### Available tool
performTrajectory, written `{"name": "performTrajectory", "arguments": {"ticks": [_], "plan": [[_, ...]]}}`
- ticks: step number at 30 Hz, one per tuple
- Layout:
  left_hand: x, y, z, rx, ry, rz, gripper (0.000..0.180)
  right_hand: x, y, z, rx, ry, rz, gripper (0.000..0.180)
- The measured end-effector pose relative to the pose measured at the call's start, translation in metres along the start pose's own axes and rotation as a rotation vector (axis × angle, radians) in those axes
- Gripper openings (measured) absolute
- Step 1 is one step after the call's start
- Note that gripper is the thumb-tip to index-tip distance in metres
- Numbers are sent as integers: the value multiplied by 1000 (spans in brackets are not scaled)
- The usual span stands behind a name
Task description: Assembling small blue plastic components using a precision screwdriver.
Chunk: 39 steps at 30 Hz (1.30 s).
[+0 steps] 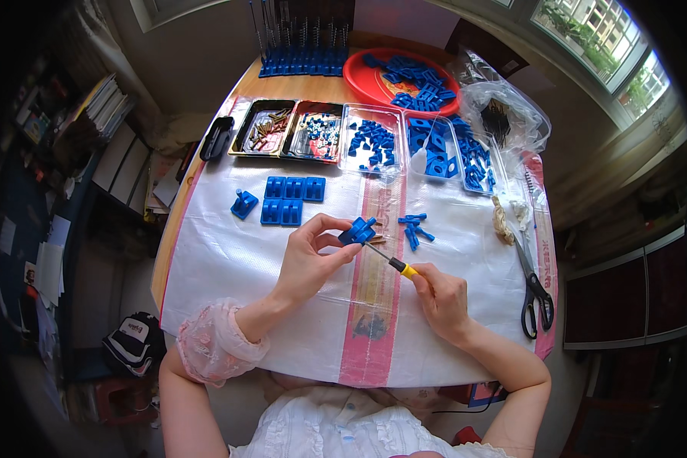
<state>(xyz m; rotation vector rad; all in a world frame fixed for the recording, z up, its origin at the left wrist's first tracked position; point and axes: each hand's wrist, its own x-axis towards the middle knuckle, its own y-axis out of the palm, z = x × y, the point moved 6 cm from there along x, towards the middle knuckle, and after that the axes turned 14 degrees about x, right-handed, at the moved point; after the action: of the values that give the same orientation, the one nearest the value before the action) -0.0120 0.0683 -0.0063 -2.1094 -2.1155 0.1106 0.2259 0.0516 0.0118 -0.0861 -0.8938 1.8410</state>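
Between the thumb and fingers of my left hand (311,256) is a small blue plastic part (358,231), held up over the table. My right hand (441,299) grips a screwdriver (406,269) with a yellow and black handle. Its metal shaft points at the blue part, and the tip meets its underside or is hidden by it. Just beyond lie a few brass-coloured screws (378,233). Several slim blue pieces (414,229) rest to the right. To the left are several square blue assemblies (291,189) in two rows, with a single blue assembly (243,204) apart from them.
Along the back stand a tray of screws (269,128), a tray of small mixed parts (317,131) and clear boxes of blue pieces (372,137). Behind are a red basin (359,84) and a blue rack with upright rods (301,65). Black-handled scissors (537,301) lie at the right edge.
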Motion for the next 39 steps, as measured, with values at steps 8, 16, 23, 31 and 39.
{"name": "performTrajectory", "arguments": {"ticks": [8,16,23,31,39], "plan": [[1,0,5,-33,-53,12,35,3,0,12,178,-39,-84,25],[0,0,12,-71,-82,36,34,-1,1,1,47,18,41,23],[-1,1,9,-37,-58,30,33,3,-3,13,163,-37,-72,27],[-2,1,9,-72,-44,36,31,-2,2,1,122,-5,-9,21],[-2,1,7,-25,-64,77,31,3,0,8,116,-9,-12,24]]}}
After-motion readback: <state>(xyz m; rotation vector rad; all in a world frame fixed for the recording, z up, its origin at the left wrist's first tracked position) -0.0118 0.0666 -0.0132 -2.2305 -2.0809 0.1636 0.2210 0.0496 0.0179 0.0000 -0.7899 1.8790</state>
